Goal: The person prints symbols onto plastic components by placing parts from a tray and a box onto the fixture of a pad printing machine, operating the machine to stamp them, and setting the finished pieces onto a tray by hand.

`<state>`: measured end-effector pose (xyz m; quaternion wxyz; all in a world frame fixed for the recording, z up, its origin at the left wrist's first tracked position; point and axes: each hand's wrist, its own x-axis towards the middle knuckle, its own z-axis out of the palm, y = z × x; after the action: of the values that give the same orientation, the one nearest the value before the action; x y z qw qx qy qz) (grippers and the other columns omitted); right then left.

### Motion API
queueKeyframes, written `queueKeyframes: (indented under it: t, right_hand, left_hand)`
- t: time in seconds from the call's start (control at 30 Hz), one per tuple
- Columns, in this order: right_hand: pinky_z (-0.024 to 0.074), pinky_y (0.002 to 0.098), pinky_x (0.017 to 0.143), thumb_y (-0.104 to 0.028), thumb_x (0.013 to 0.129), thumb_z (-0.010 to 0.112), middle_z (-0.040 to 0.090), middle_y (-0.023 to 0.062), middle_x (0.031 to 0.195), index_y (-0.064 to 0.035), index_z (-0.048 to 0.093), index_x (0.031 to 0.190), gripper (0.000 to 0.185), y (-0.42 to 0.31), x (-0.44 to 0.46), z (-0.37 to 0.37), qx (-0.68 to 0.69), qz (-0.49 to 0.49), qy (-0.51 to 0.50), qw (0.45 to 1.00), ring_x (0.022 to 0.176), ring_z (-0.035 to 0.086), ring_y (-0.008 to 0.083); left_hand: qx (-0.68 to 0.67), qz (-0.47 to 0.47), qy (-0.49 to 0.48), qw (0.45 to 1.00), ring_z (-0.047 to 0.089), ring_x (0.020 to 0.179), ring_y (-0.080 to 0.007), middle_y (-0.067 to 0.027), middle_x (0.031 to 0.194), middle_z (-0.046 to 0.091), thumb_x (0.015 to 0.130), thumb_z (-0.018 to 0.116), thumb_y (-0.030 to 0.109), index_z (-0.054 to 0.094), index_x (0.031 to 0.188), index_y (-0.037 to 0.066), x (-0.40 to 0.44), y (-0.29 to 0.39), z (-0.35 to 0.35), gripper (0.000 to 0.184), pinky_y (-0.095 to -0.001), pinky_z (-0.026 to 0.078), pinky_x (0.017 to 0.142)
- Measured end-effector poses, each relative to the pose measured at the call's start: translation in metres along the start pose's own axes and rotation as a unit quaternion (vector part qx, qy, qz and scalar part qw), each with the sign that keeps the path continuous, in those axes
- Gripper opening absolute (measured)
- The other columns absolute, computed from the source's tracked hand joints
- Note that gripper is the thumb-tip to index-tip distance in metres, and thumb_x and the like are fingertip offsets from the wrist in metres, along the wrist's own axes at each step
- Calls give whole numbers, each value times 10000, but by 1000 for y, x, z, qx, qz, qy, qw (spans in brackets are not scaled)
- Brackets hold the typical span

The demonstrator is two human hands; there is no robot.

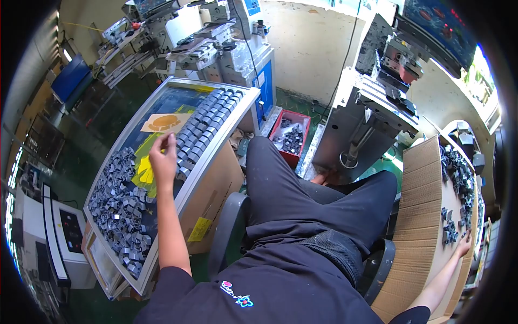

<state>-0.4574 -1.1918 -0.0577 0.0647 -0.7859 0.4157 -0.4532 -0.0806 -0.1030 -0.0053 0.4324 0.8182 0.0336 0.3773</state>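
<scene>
My left hand (163,156) is raised over a framed screen tray (186,195), its fingers curled together; whatever lies between them, if anything, is too small to make out. Close beside it, neat rows of small grey plastic parts (208,125) line the tray's right side. A loose heap of similar grey parts (120,202) covers its left side. Yellow sheeting or a glove (144,168) lies just left of the hand. At far right, my right hand (463,244) reaches into a cardboard box (418,189), next to dark parts (450,227); its fingers are small and partly hidden.
A tan card with an oval mark (164,122) lies on the tray. Ahead stands a machine (367,119), with a red bin of parts (291,137) on the floor beside it. Another machine (237,59) stands behind the tray. Chair armrests (229,232) flank my body.
</scene>
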Motion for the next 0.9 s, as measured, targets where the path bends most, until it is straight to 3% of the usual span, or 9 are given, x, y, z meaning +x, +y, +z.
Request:
queueKeyframes:
  t: [0.17, 0.27, 0.3, 0.37, 0.43, 0.47, 0.57, 0.6, 0.9]
  right_hand:
    - [520, 312, 682, -517, 927, 627, 713, 101, 831, -1, 709, 996, 527, 4, 0, 3, 31, 60, -20, 998, 743, 681, 188]
    - [531, 314, 742, -438, 924, 669, 716, 113, 899, 14, 692, 1024, 463, 11, -2, 11, 78, -14, -1, 997, 813, 681, 191]
    - [533, 316, 763, -408, 922, 685, 716, 117, 923, 20, 686, 1033, 442, 12, -5, 13, 96, -44, 12, 994, 837, 681, 193]
    - [508, 336, 866, -364, 925, 687, 714, 126, 1027, 10, 679, 1072, 402, 28, -1, 14, 88, 5, -42, 995, 920, 669, 224]
    - [510, 337, 864, -389, 898, 716, 716, 134, 1005, 17, 686, 1050, 434, 21, -3, 16, 25, 25, -28, 999, 922, 671, 221]
    - [510, 336, 862, -405, 888, 723, 717, 134, 994, 21, 688, 1039, 453, 16, -5, 14, 18, 19, -19, 999, 921, 672, 221]
    - [511, 329, 859, -450, 876, 725, 717, 128, 984, 25, 689, 1039, 503, 7, -5, 10, 10, 15, -26, 1000, 917, 673, 215]
    - [511, 328, 859, -449, 878, 722, 717, 130, 988, 24, 688, 1043, 503, 7, -7, 9, 12, 16, -28, 999, 919, 672, 214]
    - [521, 311, 820, -329, 898, 730, 713, 116, 959, 10, 690, 1017, 361, -5, -13, 11, 42, 15, -16, 999, 892, 670, 192]
  left_hand:
    - [-154, -42, -239, 958, 593, 596, -95, -63, 746, 684, 969, 573, 110, 722, 1020, 29, -31, 72, 85, 177, -256, 464, 568]
    - [-119, 103, -439, 885, 681, 806, -221, -143, 915, 715, 955, 554, 80, 702, 1050, 3, -80, 101, 136, 192, -327, 529, 748]
    - [-120, 203, -498, 834, 696, 931, -276, -172, 1005, 712, 945, 557, 56, 687, 1071, -8, -99, 97, 153, 193, -349, 536, 847]
    - [-235, 198, -669, 677, 646, 1080, -309, -166, 1133, 680, 902, 619, 38, 653, 1144, -9, -122, 151, 140, 248, -384, 505, 943]
    - [-448, 208, -689, 530, 624, 1101, -329, -186, 1181, 655, 888, 695, 94, 639, 1177, -10, -138, 218, 108, 312, -399, 497, 936]
    - [-531, 208, -714, 406, 639, 1049, -320, -188, 1115, 671, 886, 713, 124, 660, 1134, -13, -133, 251, 88, 288, -398, 503, 908]
    - [-594, 147, -764, 205, 496, 1259, -375, -187, 1344, 561, 854, 769, 238, 643, 1246, -4, -138, 280, 52, 477, -467, 366, 1062]
    - [-596, 212, -733, 251, 537, 1189, -364, -207, 1273, 603, 842, 778, 214, 677, 1173, -19, -136, 282, 56, 416, -456, 403, 1014]
    - [-623, 153, -717, 273, 630, 803, -254, -97, 857, 665, 865, 754, 155, 695, 850, 6, -157, 300, 47, 161, -364, 468, 715]
